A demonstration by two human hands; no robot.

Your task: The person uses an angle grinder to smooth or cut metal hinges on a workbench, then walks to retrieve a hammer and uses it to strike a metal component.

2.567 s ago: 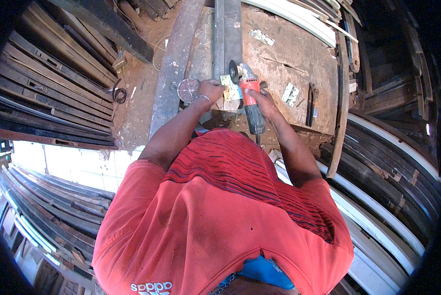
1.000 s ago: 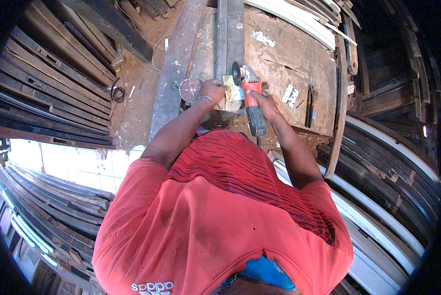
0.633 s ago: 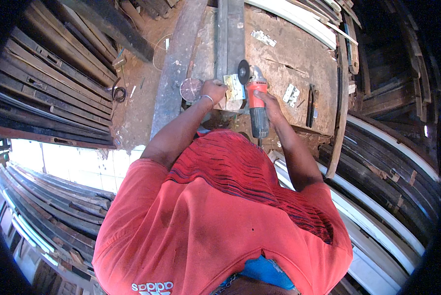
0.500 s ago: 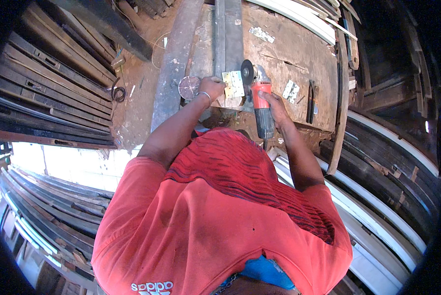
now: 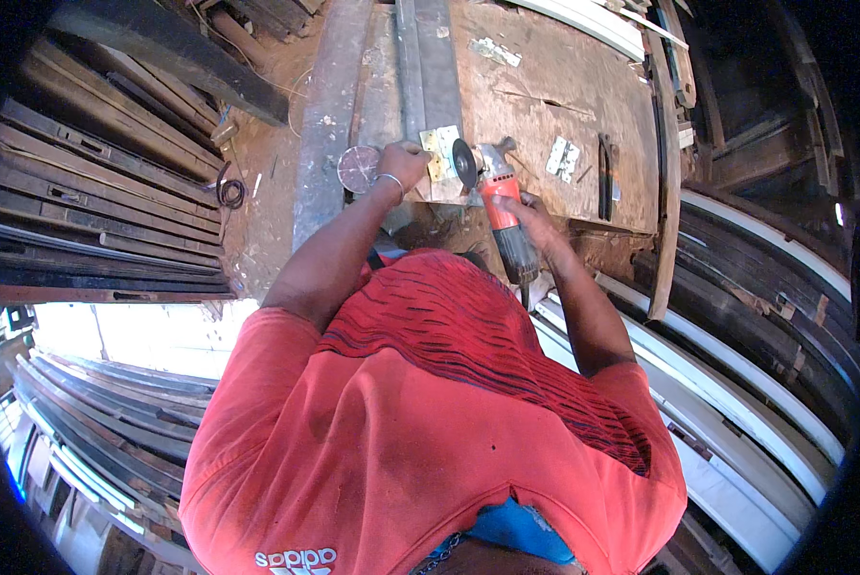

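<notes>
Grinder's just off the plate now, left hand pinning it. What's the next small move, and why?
Probably ease the angle grinder leftward so its disc meets the right edge of the small metal plate. The disc stands just beside that edge, seemingly not touching, while the left hand presses the plate down on the workbench and the right hand holds the grinder's body.
</notes>
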